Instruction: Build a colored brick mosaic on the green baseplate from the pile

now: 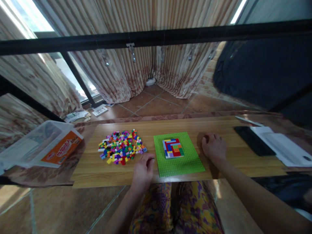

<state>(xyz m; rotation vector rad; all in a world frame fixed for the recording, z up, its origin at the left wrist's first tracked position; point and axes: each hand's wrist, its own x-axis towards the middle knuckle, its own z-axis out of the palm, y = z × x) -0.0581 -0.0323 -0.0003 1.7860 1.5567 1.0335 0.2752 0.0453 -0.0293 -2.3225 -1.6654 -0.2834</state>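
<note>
Seemingly between placements, I'm resting left hand (143, 169) and right hand (214, 147), fingers curled narrow, any hold unclear; fetching bricks (122, 147) would need reaching left.

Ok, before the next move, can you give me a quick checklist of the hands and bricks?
1. Green studded baseplate lying on the wood-grain tabletop: ok.
2. Multicoloured brick panel on the baseplate: ok.
3. Loose brick pile near the left hand: ok.
4. Left hand free of bricks: cannot tell, fingers curled.
5. Right hand off the baseplate: ok, beside it.
6. Panel bricks fully pressed down: cannot tell.
</note>
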